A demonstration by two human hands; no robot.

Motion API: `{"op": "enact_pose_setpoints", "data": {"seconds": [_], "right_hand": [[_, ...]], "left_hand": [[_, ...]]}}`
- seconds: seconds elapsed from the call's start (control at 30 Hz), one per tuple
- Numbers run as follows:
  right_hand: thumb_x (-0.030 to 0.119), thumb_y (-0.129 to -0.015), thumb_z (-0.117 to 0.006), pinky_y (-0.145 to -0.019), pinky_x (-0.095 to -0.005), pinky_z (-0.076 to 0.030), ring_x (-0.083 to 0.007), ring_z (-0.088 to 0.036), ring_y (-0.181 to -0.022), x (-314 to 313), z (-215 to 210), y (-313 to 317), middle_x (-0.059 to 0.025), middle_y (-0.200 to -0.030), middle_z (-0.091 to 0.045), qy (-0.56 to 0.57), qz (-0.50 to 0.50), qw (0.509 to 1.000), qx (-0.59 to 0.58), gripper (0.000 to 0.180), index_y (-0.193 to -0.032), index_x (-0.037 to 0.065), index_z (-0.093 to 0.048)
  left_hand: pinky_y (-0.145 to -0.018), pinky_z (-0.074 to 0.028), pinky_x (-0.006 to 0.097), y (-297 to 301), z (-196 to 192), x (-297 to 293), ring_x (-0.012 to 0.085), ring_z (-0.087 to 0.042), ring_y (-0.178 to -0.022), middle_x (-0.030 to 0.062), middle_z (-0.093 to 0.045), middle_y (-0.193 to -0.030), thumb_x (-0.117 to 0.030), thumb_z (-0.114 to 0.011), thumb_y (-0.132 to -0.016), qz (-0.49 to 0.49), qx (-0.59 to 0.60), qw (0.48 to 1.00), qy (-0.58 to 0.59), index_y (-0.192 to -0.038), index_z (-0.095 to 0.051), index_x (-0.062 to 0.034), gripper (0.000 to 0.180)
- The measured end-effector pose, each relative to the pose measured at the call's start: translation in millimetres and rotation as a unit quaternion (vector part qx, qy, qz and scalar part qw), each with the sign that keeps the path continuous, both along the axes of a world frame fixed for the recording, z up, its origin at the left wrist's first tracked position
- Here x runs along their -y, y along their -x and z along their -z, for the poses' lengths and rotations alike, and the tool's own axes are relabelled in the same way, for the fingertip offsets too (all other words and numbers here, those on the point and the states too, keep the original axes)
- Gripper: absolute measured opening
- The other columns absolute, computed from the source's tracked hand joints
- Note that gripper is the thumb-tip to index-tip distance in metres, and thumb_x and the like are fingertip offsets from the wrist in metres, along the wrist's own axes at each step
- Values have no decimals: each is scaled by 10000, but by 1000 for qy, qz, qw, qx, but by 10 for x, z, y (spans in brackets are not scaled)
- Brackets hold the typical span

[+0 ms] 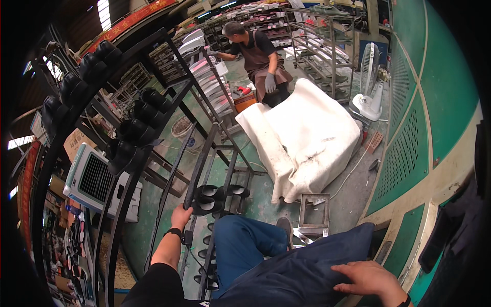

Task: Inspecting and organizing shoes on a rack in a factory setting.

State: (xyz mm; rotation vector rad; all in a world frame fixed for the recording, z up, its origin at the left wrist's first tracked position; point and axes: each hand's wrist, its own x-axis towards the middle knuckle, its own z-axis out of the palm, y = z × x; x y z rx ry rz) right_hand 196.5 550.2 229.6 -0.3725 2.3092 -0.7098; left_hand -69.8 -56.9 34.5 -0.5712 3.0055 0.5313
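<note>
My left hand [180,218] is closed around a dark metal bar of the shoe rack [200,166] beside my left leg. Black shoes [206,198] sit on that rack just past the hand, and more hang in rows below. A black strap and a small device with a cable are at my left wrist. My right hand [367,278] is empty, its fingers spread over the dark blue cloth [312,256] across my lap. It is nearest to the green machine at my right.
Taller racks of black shoes [134,132] rise at left, near a white air cooler [97,176]. Ahead are a white cloth-covered heap [312,133], a metal frame stool [314,212] and a seated person [258,56]. A fan [369,66] and green machine panels [409,153] line the right.
</note>
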Motion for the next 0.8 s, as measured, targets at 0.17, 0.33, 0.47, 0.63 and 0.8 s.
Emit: {"op": "enact_pose_setpoints", "data": {"seconds": [0.17,0.33,0.47,0.63,0.8], "right_hand": [[516,-911,-603,-919,-424,-497,-360,-624,-1089,-12,-39,8,-176,-1140,-665,4,3,1000,3,627,-1375,100,-534],[505,-906,-612,-897,-422,-502,-361,-632,-1057,-3,-39,9,-174,-1093,-670,-6,-2,1000,-6,620,-1369,99,-539],[497,-904,-617,-895,-419,-503,-362,-633,-1053,-4,-28,7,-172,-1092,-670,-6,0,1000,-5,616,-1366,97,-540],[488,-900,-628,-896,-420,-502,-361,-630,-1056,-18,4,-16,-171,-1096,-669,14,-1,1000,-22,617,-1367,95,-538],[484,-897,-633,-908,-420,-498,-361,-625,-1073,-3,-42,15,-173,-1125,-664,-4,-2,1000,3,626,-1376,96,-530]], "left_hand": [[-732,-551,441,8,16,57,311,-719,-702,148,-700,-697,-402,-609,-764,0,0,1000,2,-960,-668,-23,430],[-734,-552,442,1,9,35,312,-719,-705,159,-701,-709,-393,-604,-763,1,0,1000,3,-971,-664,-14,437],[-738,-553,441,-14,-44,-38,311,-720,-704,162,-703,-719,-390,-601,-763,0,-2,1000,-4,-975,-662,-8,441],[-732,-553,435,-2,-3,34,308,-721,-696,159,-703,-721,-388,-603,-765,-2,0,1000,-5,-979,-663,-17,432],[-733,-554,436,-22,-51,-28,304,-722,-690,160,-705,-730,-389,-604,-768,-1,3,1000,-14,-985,-662,-19,433]]}}
